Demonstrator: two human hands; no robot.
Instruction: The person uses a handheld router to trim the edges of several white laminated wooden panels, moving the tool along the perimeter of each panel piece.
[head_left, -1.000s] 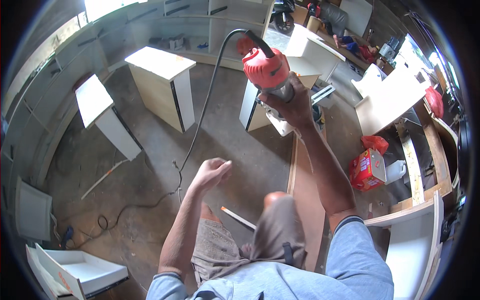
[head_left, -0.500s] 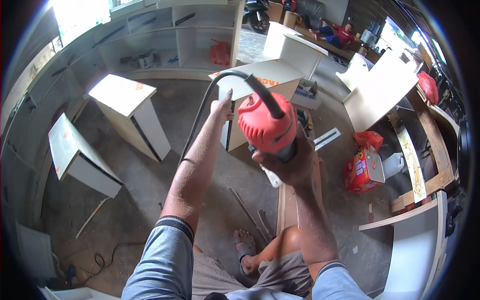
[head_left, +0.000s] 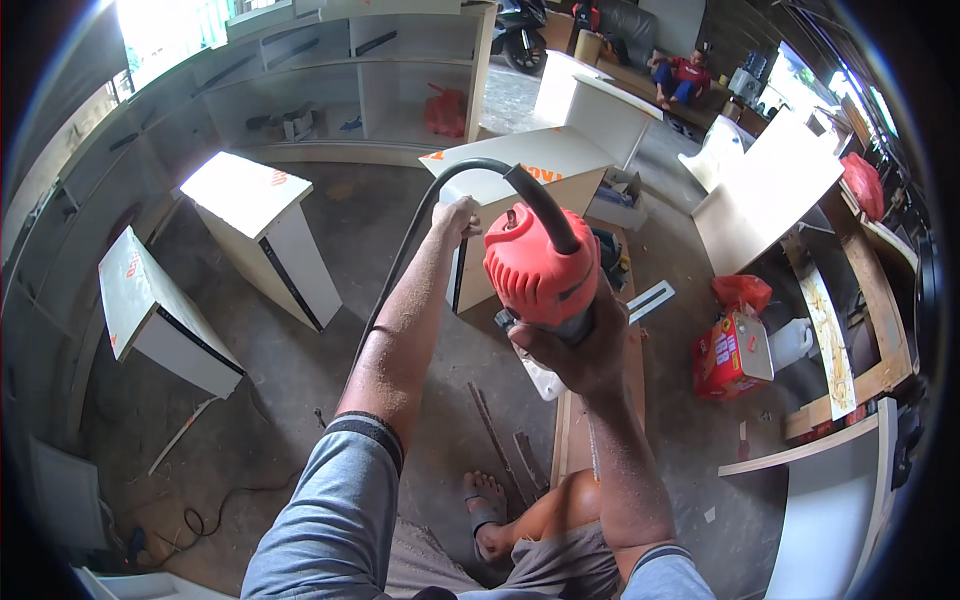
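Observation:
My right hand (head_left: 585, 355) is closed round a red-topped trim router (head_left: 540, 262), held up in front of me. Its black cord arches from the top and runs down beside my left forearm. A pale base plate (head_left: 540, 377) shows below the tool, and a slotted metal guide (head_left: 652, 300) juts out to its right. Ahead, my left hand (head_left: 457, 216) has its fingers curled in at the near corner of a white drawer box (head_left: 530, 160); whether they grip its edge is hidden. Sawdust covers both forearms.
Two white drawer boxes (head_left: 300, 250) (head_left: 190, 350) stand on the floor at left, before a long shelf unit (head_left: 310, 110). A plank (head_left: 572, 440) and wood strips (head_left: 495, 440) lie by my foot. Right are a red carton (head_left: 730, 360), a white jug (head_left: 792, 343) and panels. Someone sits far back.
My left hand's raised thumb has folded in, and the hand now looks more closed at the box corner. The router stays up in my right hand. The person at the back has sat up.

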